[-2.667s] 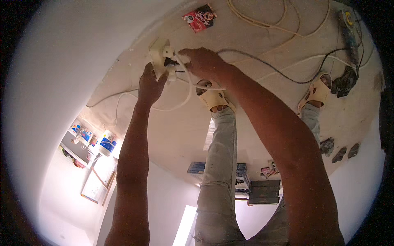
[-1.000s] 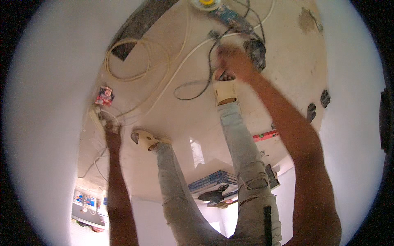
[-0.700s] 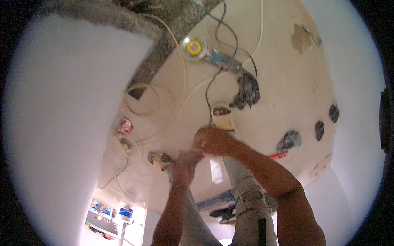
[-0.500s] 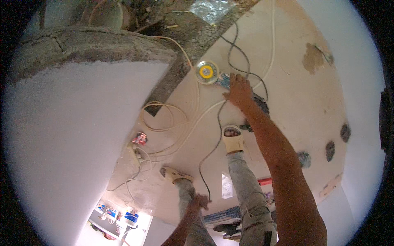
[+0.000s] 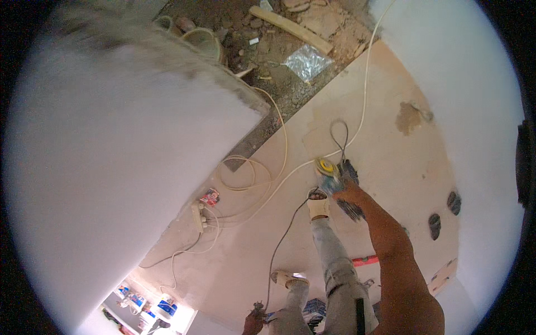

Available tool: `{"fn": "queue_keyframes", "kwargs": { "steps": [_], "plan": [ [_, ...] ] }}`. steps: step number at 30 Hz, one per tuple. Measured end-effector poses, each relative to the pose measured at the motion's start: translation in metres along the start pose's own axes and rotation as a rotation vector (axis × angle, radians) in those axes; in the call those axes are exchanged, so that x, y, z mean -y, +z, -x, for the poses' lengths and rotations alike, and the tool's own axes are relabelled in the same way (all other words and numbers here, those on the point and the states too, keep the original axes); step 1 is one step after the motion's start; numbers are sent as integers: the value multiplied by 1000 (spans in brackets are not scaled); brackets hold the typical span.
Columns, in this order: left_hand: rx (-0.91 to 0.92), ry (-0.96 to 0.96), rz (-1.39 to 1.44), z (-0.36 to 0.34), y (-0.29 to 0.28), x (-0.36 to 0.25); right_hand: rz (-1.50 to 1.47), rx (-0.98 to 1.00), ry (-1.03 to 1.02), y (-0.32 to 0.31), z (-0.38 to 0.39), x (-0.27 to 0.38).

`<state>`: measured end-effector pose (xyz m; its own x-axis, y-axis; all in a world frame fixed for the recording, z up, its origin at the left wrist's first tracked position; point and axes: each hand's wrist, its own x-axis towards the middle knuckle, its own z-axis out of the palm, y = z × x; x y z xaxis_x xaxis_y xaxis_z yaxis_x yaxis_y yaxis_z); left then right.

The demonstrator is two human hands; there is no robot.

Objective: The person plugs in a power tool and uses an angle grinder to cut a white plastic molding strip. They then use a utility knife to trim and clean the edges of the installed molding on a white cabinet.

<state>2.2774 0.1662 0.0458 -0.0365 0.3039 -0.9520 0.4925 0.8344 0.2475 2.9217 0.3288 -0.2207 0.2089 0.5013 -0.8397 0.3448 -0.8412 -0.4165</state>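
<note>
My right hand [image 5: 348, 192] is closed round an angle grinder [image 5: 331, 180], blurred by motion, low over the floor beside my right foot. The grinder has a teal body and a disc with a yellow centre. Dark glove-like things [image 5: 350, 210] lie by that hand, partly hidden by it. A dark cord [image 5: 286, 234] curves over the floor from near the grinder to my left hand [image 5: 255, 320]. That hand is low at the lower edge with its fingers bent, seemingly round the cord's end; its grip is small and partly blurred.
A pale cable [image 5: 365, 92] crosses the floor, with loops near a power strip [image 5: 197, 216] and a red packet [image 5: 210, 196]. A white wall block [image 5: 139, 151] stands left. Rubble, a wooden plank [image 5: 290, 29] and foil [image 5: 307, 62] lie beyond the floor's edge. A red tool [image 5: 365, 261] lies right.
The grinder has come back toward my right foot in my right hand. My left hand has moved lower and leftward, and my left foot has shifted. The whole view has turned.
</note>
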Motion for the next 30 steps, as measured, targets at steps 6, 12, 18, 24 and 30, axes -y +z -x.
{"fn": "queue_keyframes", "kwargs": {
  "steps": [6,12,18,24,30],
  "plan": [
    [-314,-210,-702,102,-101,130,78,306,393,-68,225,-14],
    [-799,21,-151,200,-180,310,305,96,179,-35,340,13],
    [-1068,340,1141,301,-180,299,610,178,-120,119,377,135],
    [-1530,660,1554,381,-237,317,954,239,-287,240,370,265],
    [-1784,554,1657,446,-287,368,1042,204,-571,386,402,430]
  ]
}}
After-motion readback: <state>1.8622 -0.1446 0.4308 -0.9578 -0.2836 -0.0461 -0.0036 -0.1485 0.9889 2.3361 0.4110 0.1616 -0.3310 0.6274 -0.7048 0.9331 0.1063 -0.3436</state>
